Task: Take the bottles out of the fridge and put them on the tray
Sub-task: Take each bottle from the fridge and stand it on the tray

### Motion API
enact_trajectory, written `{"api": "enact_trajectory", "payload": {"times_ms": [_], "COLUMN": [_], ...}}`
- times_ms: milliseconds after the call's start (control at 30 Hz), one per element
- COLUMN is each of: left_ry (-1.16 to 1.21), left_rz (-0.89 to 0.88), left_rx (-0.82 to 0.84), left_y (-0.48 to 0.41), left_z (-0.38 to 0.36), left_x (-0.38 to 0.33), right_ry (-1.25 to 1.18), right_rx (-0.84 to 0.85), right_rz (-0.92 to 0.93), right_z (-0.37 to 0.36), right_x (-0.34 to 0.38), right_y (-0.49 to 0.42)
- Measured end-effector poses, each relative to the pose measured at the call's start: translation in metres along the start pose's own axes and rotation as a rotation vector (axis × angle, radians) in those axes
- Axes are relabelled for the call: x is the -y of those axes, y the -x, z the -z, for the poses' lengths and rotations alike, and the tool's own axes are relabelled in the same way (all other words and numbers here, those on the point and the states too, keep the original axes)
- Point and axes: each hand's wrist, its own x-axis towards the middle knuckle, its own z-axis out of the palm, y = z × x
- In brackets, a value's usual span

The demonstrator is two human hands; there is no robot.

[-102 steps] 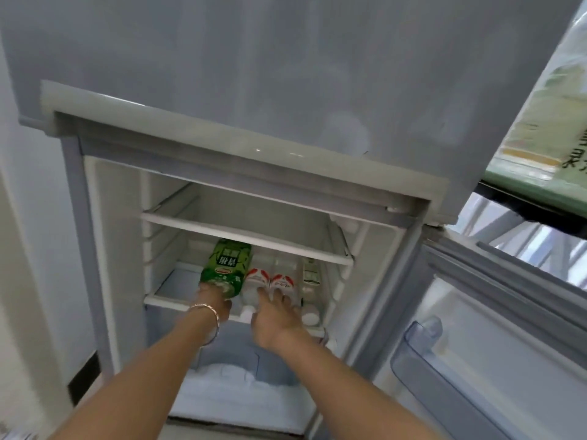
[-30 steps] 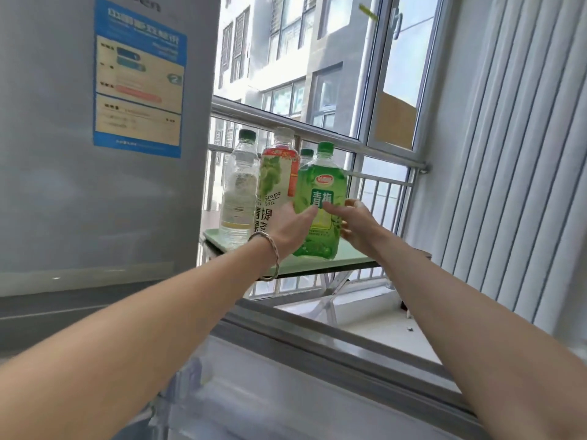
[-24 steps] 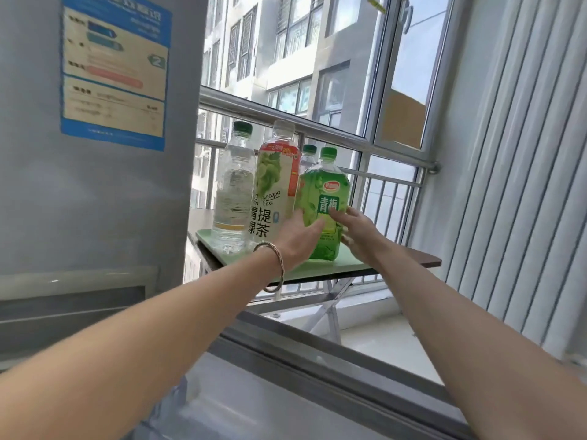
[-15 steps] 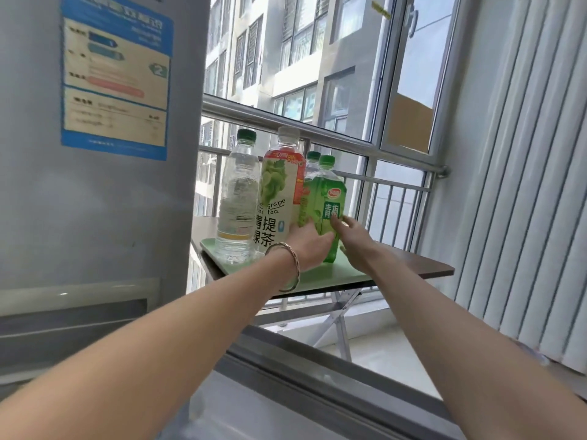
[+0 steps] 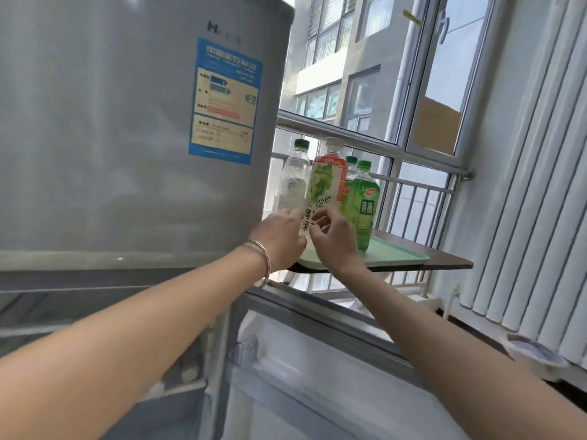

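Note:
A pale green tray (image 5: 400, 257) lies on a small dark table by the window. On it stand a clear bottle (image 5: 293, 185), a tall grape-tea bottle (image 5: 325, 188), a green plum-drink bottle (image 5: 365, 204) and another green-capped bottle (image 5: 351, 161) mostly hidden behind them. My left hand (image 5: 281, 238), with a bracelet at the wrist, and my right hand (image 5: 333, 239) hover just in front of the grape-tea bottle's lower part. Their fingers are apart and hold nothing. The green bottle stands free to the right of my right hand.
The grey fridge (image 5: 127, 138) with a blue label fills the left side. Its open lower door (image 5: 317, 360) stretches below my arms. Window railing (image 5: 381, 144) runs behind the tray, and white vertical blinds (image 5: 524, 185) hang on the right.
Both hands have let go of the green bottle, which now stands on the tray, and have drawn back to the left, in front of the grape-tea bottle. The view has swung left.

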Motion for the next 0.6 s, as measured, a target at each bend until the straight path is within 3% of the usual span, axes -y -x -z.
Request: {"api": "enact_trajectory", "payload": {"times_ms": [333,600], "left_ry": [-0.197,-0.31], "left_rz": [0.192,0.437], "left_rx": [0.147,0.364], "left_y": [0.13,0.2], "left_z": [0.02,-0.023], "left_x": [0.115,0.189], "right_ry": [-0.016,0.009], "right_rx": [0.485,0.865], "right_rz": [-0.048,-0.07], "right_z": [-0.114,-0.229], "right_x": [0.08,0.066], "right_y": [0.099,0.168]}}
